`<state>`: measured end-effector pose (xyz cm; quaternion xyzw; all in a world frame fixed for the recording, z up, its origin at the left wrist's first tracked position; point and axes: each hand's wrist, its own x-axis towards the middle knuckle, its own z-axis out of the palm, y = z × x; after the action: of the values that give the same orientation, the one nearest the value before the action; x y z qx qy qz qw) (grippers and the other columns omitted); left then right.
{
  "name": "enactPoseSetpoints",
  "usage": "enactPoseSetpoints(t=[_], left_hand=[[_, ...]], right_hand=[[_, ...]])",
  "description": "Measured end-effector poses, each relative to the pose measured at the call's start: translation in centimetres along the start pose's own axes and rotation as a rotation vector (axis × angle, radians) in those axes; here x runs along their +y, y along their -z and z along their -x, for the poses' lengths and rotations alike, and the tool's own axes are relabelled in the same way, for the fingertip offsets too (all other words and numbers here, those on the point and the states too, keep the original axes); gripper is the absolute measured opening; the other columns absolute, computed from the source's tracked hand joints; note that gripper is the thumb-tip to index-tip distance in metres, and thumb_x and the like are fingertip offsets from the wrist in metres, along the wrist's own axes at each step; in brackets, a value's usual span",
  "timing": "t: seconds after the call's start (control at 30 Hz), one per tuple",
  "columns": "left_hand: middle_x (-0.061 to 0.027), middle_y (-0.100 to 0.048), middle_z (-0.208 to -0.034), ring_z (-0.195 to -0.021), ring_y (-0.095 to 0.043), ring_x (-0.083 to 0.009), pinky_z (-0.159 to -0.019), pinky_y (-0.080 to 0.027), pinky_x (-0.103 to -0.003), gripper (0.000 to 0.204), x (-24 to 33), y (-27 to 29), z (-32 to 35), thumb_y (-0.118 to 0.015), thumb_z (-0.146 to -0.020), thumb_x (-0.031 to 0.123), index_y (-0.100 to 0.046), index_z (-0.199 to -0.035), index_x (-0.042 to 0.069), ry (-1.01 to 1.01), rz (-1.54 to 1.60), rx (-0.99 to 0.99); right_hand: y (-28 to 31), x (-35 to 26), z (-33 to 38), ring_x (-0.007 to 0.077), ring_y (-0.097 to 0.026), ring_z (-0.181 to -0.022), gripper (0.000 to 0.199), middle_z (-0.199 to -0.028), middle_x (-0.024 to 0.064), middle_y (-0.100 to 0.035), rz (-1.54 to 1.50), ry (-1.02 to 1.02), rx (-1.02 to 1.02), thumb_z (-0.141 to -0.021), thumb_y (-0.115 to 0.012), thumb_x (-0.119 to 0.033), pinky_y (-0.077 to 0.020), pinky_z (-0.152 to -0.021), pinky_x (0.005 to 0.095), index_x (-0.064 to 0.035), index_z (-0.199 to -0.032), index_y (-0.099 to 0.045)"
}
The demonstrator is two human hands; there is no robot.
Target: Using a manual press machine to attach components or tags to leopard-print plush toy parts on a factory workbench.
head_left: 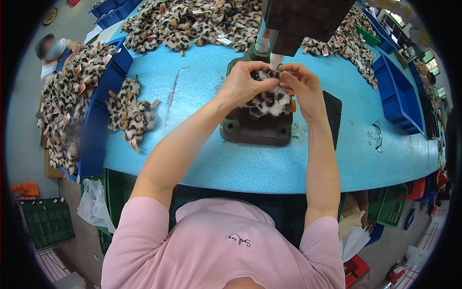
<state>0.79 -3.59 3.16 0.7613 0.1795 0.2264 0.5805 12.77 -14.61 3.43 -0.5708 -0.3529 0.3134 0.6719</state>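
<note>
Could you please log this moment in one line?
left hand: holds spotted plush | right hand: holds same plush | position: at dark-green press

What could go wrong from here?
1. Pinch: fingertips of the left hand and right hand are close to the press's white tip; they might get caught if it came down.
2. Slip: the toy looks soft and furry, so it could shift out of place under the tip.
3. Knock: the flat black slab lies beside the right forearm, which might nudge it.
</note>
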Motion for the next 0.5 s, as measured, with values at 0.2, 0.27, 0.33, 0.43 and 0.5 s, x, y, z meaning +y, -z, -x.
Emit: enactPoseSetpoints(t=[0.2,0.27,0.33,0.43,0.5], left_hand=[[-0.0030,-0.061,-0.078,-0.075,-0.053,-0.0074,-0.069,-0.044,-0.023,0.036,-0.1,0.1,0.2,-0.070,-0.066,0.020,-0.060,-0.094,-0.001,-0.086,-0.057,0.007],[-0.0031,-0.061,-0.079,-0.075,-0.053,-0.0076,-0.070,-0.044,-0.024,0.038,-0.3,0.1,0.4,-0.071,-0.065,0.021,-0.060,-0.094,-0.001,-0.090,-0.065,0.000],[-0.0077,-0.062,-0.081,-0.074,-0.055,-0.0087,-0.069,-0.044,-0.024,0.050,-0.8,-0.1,0.4,-0.073,-0.060,0.025,-0.058,-0.101,-0.001,-0.112,-0.094,0.067],[-0.0082,-0.063,-0.080,-0.072,-0.056,-0.0090,-0.067,-0.045,-0.024,0.052,-0.9,-0.5,0.8,-0.074,-0.059,0.026,-0.058,-0.102,0.000,-0.092,-0.083,0.065],[-0.0082,-0.063,-0.080,-0.072,-0.056,-0.0091,-0.066,-0.045,-0.024,0.052,-1.3,-0.4,0.7,-0.074,-0.060,0.025,-0.058,-0.103,0.000,-0.085,-0.092,0.035]], right_hand=[[-1.2,1.0,-0.6,0.0054,-0.050,-0.064,0.013,-0.074,-0.0006,-0.056,-0.083,0.032,-0.056,-0.074,-0.063,-0.006,-0.0402,-0.056,0.0166,-0.0014,-0.085,-0.059],[-1.5,0.9,-0.7,0.0053,-0.050,-0.064,0.013,-0.072,-0.0004,-0.056,-0.130,-0.026,-0.092,-0.073,-0.064,-0.005,-0.0401,-0.055,0.0169,-0.0010,-0.085,-0.059],[-2.3,0.6,-0.3,0.0054,-0.051,-0.063,0.016,-0.071,0.0007,-0.056,-0.096,0.021,0.016,-0.072,-0.065,-0.003,-0.0401,-0.054,0.0170,-0.0005,-0.085,-0.058],[-2.6,1.4,0.1,0.0059,-0.051,-0.064,0.017,-0.072,0.0015,-0.056,-0.161,0.020,0.054,-0.073,-0.065,-0.006,-0.0407,-0.054,0.0175,-0.0003,-0.087,-0.059],[-2.1,0.8,0.3,0.0068,-0.052,-0.065,0.018,-0.073,0.0026,-0.057,-0.104,-0.006,0.043,-0.073,-0.065,-0.008,-0.0413,-0.056,0.0189,-0.0002,-0.088,-0.059]])
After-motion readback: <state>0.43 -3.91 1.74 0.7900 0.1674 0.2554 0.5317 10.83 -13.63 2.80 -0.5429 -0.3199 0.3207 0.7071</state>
